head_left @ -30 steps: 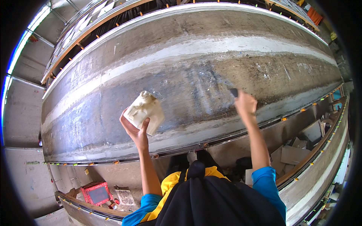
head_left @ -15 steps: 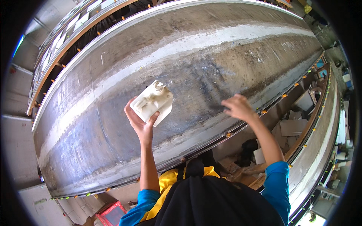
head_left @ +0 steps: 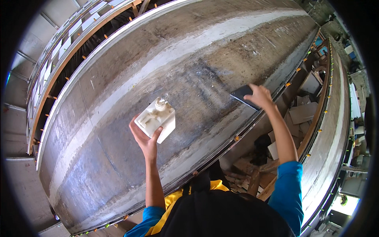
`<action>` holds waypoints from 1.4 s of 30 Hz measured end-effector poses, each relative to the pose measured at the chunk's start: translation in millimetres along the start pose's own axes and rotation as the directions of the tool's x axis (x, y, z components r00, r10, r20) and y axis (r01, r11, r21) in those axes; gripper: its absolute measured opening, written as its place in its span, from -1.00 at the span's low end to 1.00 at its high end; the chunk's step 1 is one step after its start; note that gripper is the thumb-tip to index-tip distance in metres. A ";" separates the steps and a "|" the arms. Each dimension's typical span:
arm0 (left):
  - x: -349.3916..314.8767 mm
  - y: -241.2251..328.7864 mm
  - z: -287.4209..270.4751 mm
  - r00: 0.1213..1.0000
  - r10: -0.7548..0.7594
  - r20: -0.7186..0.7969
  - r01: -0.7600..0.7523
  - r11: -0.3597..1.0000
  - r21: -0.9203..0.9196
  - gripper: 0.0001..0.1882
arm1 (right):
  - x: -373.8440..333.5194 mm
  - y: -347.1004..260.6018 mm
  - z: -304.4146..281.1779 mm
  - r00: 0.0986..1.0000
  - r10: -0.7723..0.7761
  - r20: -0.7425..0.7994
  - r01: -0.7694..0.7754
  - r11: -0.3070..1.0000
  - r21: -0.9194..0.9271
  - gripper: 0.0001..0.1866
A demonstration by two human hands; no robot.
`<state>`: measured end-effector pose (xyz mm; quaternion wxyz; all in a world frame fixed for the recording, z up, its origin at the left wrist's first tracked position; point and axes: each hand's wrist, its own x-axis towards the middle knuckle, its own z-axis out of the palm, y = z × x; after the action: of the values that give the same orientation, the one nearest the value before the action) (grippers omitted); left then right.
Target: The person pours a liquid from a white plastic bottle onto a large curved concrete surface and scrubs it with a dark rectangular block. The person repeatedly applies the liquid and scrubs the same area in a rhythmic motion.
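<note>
My left hand grips a white plastic jug, its thumb across the near side. The jug is tilted, with its round neck toward the far side, above a long curved grey-brown surface shaped like a hull. To the right, my right hand holds a flat black rectangular spreader with a pale lower edge. The spreader lies low against the curved surface near its near rim; whether its whole edge touches cannot be told. Dark smeared patches mark the surface between both hands.
A pale stripe runs along the curved surface. Orange clips line its near rim. Behind it stands a wooden frame with white panels. At right, a second long curved piece lies beyond wood scraps.
The view has shifted slightly. The spreader, barely visible before, now shows plainly under my right hand, which has moved a little up and right. The jug stays in my left hand, slightly lower.
</note>
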<state>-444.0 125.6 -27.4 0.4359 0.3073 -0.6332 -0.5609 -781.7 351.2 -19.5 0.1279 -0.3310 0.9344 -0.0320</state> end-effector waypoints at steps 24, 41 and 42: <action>-21.5 7.6 97.9 0.943 0.048 -0.329 -0.002 0.990 0.138 -0.19 | 192.3 27.1 -22.7 0.995 -0.053 0.087 0.036 0.981 0.189 -0.37; -45.8 21.7 86.7 0.831 0.168 -0.530 0.010 0.949 0.316 -0.16 | 197.1 -134.8 47.2 0.794 -0.545 -0.269 0.472 0.832 -0.292 -0.72; -50.6 17.6 82.3 0.824 0.158 -0.544 0.027 0.948 0.316 -0.16 | 173.0 -141.8 58.5 0.669 -0.681 -0.298 0.585 0.730 -0.355 -0.73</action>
<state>-494.3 209.6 -19.9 0.5684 0.5009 -0.5670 -0.3234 -809.3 133.8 -93.2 -0.1285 -0.6343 0.7615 -0.0351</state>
